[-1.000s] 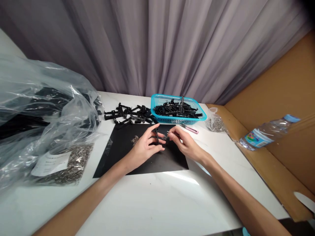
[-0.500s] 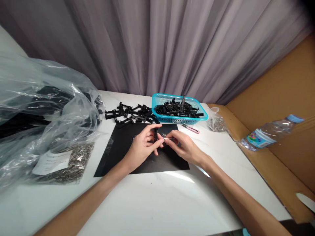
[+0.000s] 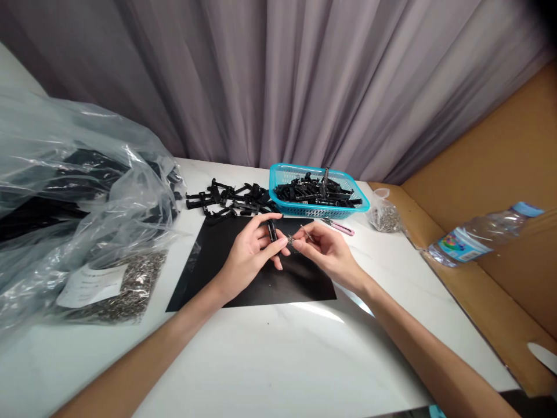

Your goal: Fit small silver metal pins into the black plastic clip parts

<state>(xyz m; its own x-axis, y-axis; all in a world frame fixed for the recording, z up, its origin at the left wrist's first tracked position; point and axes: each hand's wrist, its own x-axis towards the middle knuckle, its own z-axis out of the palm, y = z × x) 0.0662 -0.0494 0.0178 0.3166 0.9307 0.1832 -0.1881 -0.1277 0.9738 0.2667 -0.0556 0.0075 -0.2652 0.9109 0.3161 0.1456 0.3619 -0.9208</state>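
Observation:
Over the black mat (image 3: 256, 287), my left hand (image 3: 243, 258) is closed around a small black plastic part (image 3: 272, 230), held roughly upright between fingers and thumb. To its right, my right hand (image 3: 333, 255) pinches a thin metal rod (image 3: 306, 233); its full shape is hidden by the fingers. Small shiny metal pieces (image 3: 290, 239) show in the gap between the hands, and I cannot tell whether the right fingertips touch them. The two hands are close but apart.
Behind the mat lie loose black parts (image 3: 237, 200) and a blue basket (image 3: 319, 211) of similar parts. A pink-handled cutter (image 3: 342, 227) and a bag of metal bits (image 3: 386, 218) sit right. Plastic bags (image 3: 143, 197) crowd the left; a bottle (image 3: 465, 244) lies far right.
My right hand has drawn slightly away from the left, and the metal rod has swung from pointing left to a steeper angle. The black part in my left hand has tilted.

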